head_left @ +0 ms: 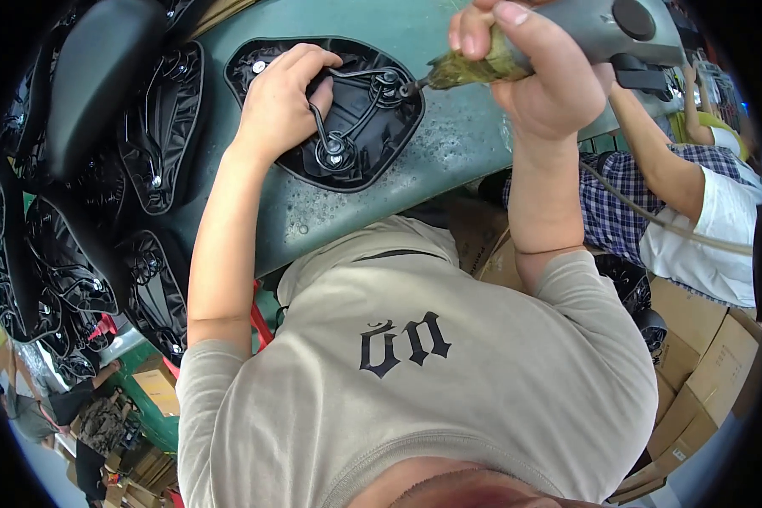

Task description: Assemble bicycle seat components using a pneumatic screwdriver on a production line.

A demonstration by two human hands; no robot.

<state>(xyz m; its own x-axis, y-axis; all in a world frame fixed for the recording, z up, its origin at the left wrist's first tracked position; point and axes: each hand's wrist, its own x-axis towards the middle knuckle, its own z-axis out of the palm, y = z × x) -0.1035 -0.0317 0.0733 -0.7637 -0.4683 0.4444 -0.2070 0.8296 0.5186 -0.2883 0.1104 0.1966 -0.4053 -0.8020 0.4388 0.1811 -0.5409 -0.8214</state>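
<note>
A black bicycle saddle [379,151] lies upside down on the green worktable, its underside with wire rails and coil springs facing up. My left hand [281,100] rests over its left part, the fingers curled at a bent rail. In my right hand [550,72] is a grey power screwdriver [603,30], its nose wrapped in worn greenish-yellow material. The screwdriver's tip meets the saddle at the spring fixing near its right end. Whether the bit sits on a screw there is too small to tell.
Many black saddles [102,80] are piled at the left, on and beside the worktable [313,216]. A cable [652,218] runs down at the right. Beyond it is a co-worker in a white top [694,203]. Cardboard boxes [694,339] stand at the lower right.
</note>
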